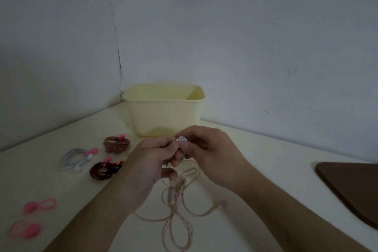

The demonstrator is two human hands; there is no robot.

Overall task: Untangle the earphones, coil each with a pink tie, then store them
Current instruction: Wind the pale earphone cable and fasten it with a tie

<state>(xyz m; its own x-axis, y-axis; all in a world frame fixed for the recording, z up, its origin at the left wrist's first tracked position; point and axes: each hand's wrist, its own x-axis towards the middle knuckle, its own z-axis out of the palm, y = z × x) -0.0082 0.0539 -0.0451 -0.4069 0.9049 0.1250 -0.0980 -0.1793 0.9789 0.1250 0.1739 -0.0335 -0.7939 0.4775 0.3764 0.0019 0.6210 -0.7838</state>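
Beige earphone cable [177, 208] trailing toward camera, upper end pinched by left hand [149, 161] and right hand [208, 149] fingers

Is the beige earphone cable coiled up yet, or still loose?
Still loose. The beige earphone cable hangs from both hands in uneven open loops over the table, with no pink tie on it; the left hand and right hand pinch its upper end.

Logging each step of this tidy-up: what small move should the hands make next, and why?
Probably keep winding: both hands, left hand and right hand, pinch a small start of a coil, while most of the beige earphone cable trails loose on the cream table. The spare pink silicone ties come afterwards.
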